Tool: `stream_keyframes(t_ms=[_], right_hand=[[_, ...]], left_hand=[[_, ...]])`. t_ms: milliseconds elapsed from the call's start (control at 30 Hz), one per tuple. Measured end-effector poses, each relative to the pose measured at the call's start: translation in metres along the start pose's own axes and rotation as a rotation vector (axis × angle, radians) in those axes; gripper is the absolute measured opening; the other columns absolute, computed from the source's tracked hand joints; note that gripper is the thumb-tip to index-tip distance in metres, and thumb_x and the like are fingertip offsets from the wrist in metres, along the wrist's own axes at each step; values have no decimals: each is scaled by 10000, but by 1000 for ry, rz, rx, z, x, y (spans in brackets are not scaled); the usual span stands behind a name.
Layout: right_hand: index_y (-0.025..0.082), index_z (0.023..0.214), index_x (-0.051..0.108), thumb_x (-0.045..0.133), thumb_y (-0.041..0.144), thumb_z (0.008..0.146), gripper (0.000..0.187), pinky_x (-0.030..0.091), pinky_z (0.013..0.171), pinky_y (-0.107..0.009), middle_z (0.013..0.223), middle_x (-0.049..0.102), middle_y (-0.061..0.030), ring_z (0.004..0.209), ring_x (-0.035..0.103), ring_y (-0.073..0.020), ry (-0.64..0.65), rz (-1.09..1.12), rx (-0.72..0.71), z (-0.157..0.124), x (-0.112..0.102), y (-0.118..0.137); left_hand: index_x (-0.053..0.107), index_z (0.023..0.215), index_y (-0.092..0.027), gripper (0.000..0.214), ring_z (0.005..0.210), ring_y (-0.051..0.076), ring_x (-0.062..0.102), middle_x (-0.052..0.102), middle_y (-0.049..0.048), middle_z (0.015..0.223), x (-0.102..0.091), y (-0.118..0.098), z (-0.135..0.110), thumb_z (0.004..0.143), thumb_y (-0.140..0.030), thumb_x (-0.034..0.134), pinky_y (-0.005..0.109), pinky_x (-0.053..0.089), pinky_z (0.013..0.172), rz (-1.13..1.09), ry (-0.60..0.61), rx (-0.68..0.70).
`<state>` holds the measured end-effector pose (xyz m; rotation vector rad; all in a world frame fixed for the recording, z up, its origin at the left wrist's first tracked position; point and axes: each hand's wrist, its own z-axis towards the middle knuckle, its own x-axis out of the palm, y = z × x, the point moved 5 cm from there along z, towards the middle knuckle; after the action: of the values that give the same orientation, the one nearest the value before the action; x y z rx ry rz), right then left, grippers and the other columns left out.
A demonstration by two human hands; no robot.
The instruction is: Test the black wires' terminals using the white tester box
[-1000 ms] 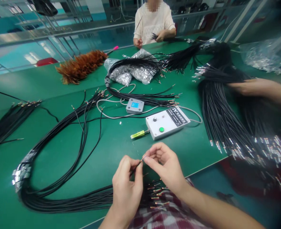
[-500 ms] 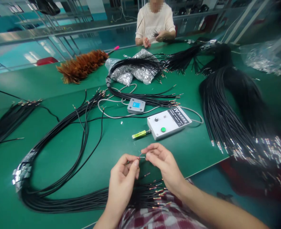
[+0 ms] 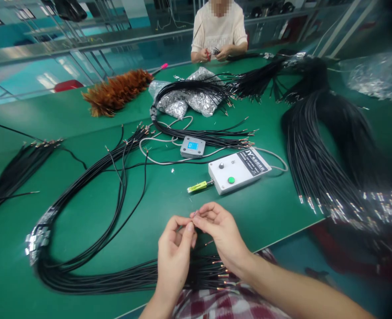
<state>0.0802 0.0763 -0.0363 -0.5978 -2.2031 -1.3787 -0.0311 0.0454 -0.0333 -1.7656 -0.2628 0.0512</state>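
Note:
My left hand (image 3: 176, 250) and my right hand (image 3: 221, 226) meet fingertip to fingertip above the green table. Both are closed in a pinch on the thin stripped end of a cable (image 3: 195, 214); only a little of the wire shows between the fingers. Below the hands runs a bundle of black cables (image 3: 116, 279), its bare coloured wire ends at my lap. It loops left to a silver-taped section (image 3: 39, 237). Just beyond my fingers lies a white control box (image 3: 231, 177) with a green button, a knob and a yellow-green tip (image 3: 197, 187).
A small grey box with a blue screen (image 3: 192, 146) sits behind the white box. Farther off are bags of silver pieces (image 3: 202, 97), a brown feather duster (image 3: 116, 93) and a large heap of black cables (image 3: 315, 133) at right. A co-worker (image 3: 219, 33) sits opposite, handling cables.
My right hand has moved left, closing the small gap to my left fingertips, so less of the wire shows. The view has shifted slightly. Across the table, the co-worker's hands have come together.

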Motion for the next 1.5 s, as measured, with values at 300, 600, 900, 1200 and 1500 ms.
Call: stream_keyframes(t_ms=[300, 600, 900, 1200, 1500], right_hand=[[188, 781, 584, 859, 284, 610, 338, 523, 681, -231, 702, 707, 23, 693, 680, -124, 80, -104, -72, 5, -2, 17], [195, 750, 553, 737, 204, 732, 185, 417, 578, -222, 704, 671, 34, 627, 609, -105, 71, -473, -248, 2, -12, 29], [220, 841, 646, 658, 173, 846, 49, 449, 655, -256, 804, 708, 24, 750, 651, -136, 78, -905, -570, 1, -25, 47], [187, 1004, 649, 483, 189, 978, 168, 488, 748, -292, 920, 754, -45, 812, 689, -171, 416, -1400, -1097, -15, 5, 61], [186, 1028, 675, 485, 173, 977, 197, 396, 787, -335, 1031, 727, -71, 962, 634, -204, 349, -1818, -1141, 22, 15, 83]], left_hand=[[640, 1068, -191, 274, 542, 59, 466, 576, 10, 870, 16, -25, 7, 836, -331, 677, 182, 388, 479, 83, 82, 55], [588, 828, -162, 184, 468, 75, 540, 579, -18, 725, 17, -15, 8, 810, -313, 692, 205, 439, 458, -51, -17, 3], [553, 774, -172, 179, 464, 67, 415, 482, -53, 596, 12, -18, 6, 841, -321, 626, 181, 319, 443, 158, -67, 82], [587, 757, -191, 122, 625, 140, 533, 568, 1, 692, 16, -23, 12, 870, -230, 563, 232, 417, 573, 361, -7, 270], [552, 737, -199, 133, 562, 127, 502, 546, -16, 643, -10, -33, 44, 854, -261, 570, 217, 368, 521, 444, -58, 281]])
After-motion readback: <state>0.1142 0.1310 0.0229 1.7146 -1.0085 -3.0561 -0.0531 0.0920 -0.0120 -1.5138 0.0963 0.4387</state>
